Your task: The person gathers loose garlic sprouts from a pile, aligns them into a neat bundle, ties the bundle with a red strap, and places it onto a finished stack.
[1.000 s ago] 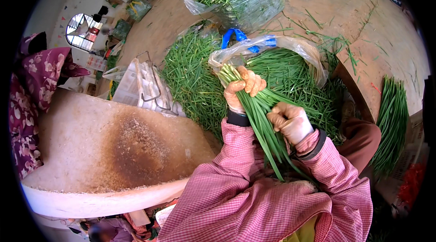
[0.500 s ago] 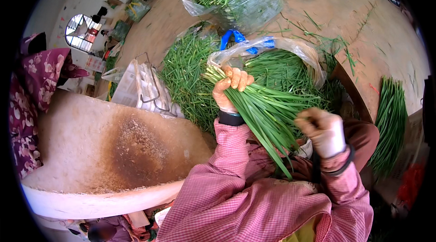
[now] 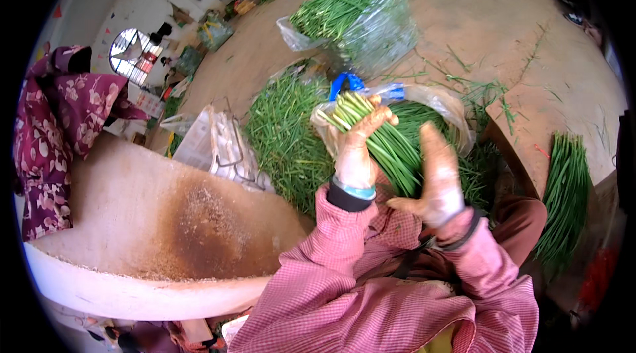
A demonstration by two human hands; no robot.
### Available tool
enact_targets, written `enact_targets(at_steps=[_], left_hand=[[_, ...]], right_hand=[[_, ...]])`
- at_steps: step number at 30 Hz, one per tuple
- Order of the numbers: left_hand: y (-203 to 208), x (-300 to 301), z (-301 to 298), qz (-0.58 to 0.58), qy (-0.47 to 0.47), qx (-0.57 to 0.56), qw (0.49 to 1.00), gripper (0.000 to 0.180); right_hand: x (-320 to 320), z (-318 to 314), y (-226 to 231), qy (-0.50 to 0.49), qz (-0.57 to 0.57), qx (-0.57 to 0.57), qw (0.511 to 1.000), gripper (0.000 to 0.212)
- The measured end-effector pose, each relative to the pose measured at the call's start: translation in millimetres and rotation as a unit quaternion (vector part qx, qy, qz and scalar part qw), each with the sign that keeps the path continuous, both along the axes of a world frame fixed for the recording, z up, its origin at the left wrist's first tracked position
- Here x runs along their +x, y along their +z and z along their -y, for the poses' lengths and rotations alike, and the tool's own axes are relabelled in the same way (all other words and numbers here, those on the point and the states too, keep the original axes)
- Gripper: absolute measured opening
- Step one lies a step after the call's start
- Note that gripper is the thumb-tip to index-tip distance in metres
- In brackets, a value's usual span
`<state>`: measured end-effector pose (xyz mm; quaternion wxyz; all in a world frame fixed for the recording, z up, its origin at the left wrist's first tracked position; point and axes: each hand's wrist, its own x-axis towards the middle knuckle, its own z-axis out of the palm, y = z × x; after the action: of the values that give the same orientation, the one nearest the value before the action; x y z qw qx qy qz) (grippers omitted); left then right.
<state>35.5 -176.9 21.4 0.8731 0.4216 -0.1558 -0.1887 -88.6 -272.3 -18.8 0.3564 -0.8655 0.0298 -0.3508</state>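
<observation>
One bunch of green stalks (image 3: 397, 154) in the left hand (image 3: 356, 157), the right hand (image 3: 437, 177) spread beside it

From the head view, the left hand is closed around the bunch near its pale cut ends, which point up and to the left; the green length slants down to the right between the two hands. The right hand, blurred, has its fingers straight and together and its thumb stretched wide to the side. It grips nothing visible, and whether its palm touches the stalks cannot be told.

Just behind the bunch sits a clear bag (image 3: 457, 114) lined with more green stalks, a blue strip (image 3: 346, 83) at its edge. A loose green heap (image 3: 288, 121) lies to its left, near a white crate (image 3: 202, 148). Farther off stands a packed plastic bag (image 3: 384, 45). At right lies another long green bundle (image 3: 563, 194). A pale, brown-stained surface (image 3: 132, 220) fills the lower left, beside someone's dark floral garment (image 3: 50, 174).
</observation>
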Motion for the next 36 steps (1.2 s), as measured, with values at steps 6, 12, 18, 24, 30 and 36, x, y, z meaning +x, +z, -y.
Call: enact_targets(at_steps=[6,12,18,24,30,36], left_hand=[[-36.2,-31.0,-5.4,-0.056,-0.219,-0.042,0.973,0.065],[-54.2,-53.8,-4.7,-0.099,-0.403,0.010,0.910,0.076],[-57.5,-27.1,-24.3,-0.125,-0.448,0.162,0.870,0.061],[-41.9,-20.8,-60.7,-0.040,-0.444,0.290,0.847,0.045],[-85.4,-66.4,-79.9,-0.178,-0.391,0.265,0.863,0.049],[-114.8,-93.3,-63.0,-0.073,-0.411,0.249,0.874,0.064]], right_hand=[[-13.1,6.9,-40.1,0.201,-0.225,0.489,0.818,0.036],[-24.6,-9.2,-55.0,0.385,-0.168,0.749,0.512,0.036],[-21.2,-5.1,-65.6,0.338,-0.277,0.425,0.793,0.038],[-29.6,32.0,-36.8,0.150,-0.118,0.540,0.819,0.022],[-21.3,78.0,-83.3,0.038,-0.019,0.551,0.834,0.028],[-23.0,21.3,-82.7,0.252,-0.099,0.641,0.718,0.062]])
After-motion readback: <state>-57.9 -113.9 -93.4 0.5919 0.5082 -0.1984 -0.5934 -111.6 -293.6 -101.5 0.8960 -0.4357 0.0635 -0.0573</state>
